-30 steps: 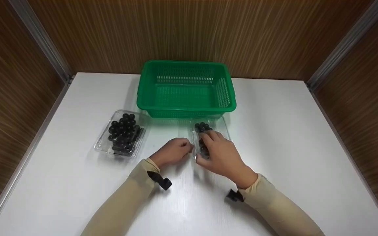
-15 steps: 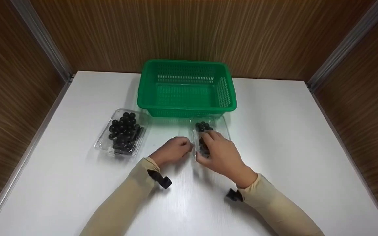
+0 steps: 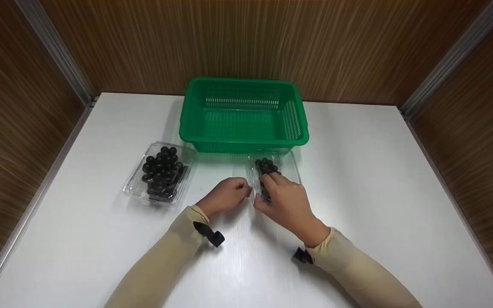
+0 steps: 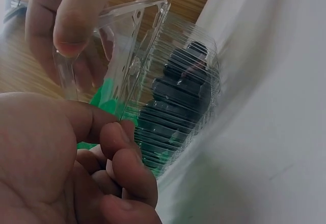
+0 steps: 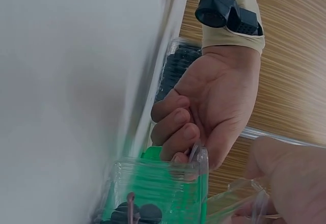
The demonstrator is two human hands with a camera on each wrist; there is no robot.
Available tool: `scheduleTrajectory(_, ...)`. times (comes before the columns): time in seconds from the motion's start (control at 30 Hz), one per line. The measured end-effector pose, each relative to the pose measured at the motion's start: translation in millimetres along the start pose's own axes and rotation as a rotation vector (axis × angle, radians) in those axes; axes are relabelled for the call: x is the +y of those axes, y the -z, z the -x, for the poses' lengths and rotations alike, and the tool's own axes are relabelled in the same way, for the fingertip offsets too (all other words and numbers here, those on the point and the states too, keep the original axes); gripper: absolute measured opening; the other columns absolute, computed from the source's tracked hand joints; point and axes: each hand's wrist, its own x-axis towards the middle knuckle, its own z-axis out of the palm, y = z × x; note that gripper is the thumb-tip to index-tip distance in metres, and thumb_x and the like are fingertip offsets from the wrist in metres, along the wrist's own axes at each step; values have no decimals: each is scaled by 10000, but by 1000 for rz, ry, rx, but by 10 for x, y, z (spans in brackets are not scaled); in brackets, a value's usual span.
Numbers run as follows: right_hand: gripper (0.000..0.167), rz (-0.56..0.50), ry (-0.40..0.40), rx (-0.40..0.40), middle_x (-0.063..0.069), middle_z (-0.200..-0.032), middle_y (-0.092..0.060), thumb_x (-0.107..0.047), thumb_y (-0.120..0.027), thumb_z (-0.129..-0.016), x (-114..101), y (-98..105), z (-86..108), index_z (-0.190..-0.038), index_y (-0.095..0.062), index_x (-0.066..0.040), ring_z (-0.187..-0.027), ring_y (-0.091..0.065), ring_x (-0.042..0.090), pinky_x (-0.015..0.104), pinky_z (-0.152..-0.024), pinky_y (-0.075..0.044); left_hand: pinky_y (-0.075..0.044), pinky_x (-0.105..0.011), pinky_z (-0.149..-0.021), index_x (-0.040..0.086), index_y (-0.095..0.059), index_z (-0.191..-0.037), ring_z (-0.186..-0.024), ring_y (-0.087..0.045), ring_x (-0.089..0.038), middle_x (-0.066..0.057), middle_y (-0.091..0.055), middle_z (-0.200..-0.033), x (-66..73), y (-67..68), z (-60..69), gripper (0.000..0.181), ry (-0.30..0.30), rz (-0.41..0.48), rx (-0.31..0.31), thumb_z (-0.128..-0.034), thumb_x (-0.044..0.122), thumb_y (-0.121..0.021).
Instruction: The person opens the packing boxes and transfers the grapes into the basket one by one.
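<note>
From high up, the head view looks forward and down at the white counter (image 3: 357, 179). The left wrist view, tipped sideways, sits very close to a clear ribbed plastic box (image 4: 196, 33). The right wrist view, tipped too, faces the bare left hand (image 5: 206, 109). All three share that box and the green plastic basket (image 3: 244, 142).

The place looks like a compact lab-style booth: a wood-grain far panel (image 3: 242, 42), a matching left panel (image 3: 11, 115) and a right panel (image 3: 482, 107) enclose a plain white table (image 3: 357, 179), metal strips (image 3: 53, 49) line the far corners, and small black cameras (image 5: 220, 11) are strapped at the wrists of both beige sleeves (image 3: 161, 259).
</note>
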Motion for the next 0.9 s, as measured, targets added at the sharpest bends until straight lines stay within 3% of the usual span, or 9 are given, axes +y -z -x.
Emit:
scheduleTrajectory(0.23, 274, -55, -14, 49, 34, -830, -639, -196, -799, -799, 26, 10, -6, -1019, -706, -62, -635, -595, 173, 373, -479, -507, -402, -290, -635, 105, -638, -853, -616, -467, -134, 35, -552, -695, -5, 10, -4, 286, 18, -11, -3, -1074, 165, -466)
scheduleTrajectory(0.63, 181, -118, -58, 45, -8, -839, -636, -231, -759, -857, 80, 43, 2, -978, -701, -109, -601, -580, 137, 364, -484, -499, -405, -293, -646, 123, -650, -879, -618, -469, -135, 32, -532, -686, -12, 5, 9, 285, 29, -9, -22, -1079, 203, -465)
scheduleTrajectory(0.9, 219, -148, -78, 42, 11, -879, -667, -259, -754, -878, 90, 99, -35, -1010, -717, -89, -636, -614, 166, 390, -520, -528, -402, -296, -641, 115, -642, -871, -598, -452, -132, 36, -516, -670, 1, 19, 11, 291, 37, 5, -25, -1086, 197, -465)
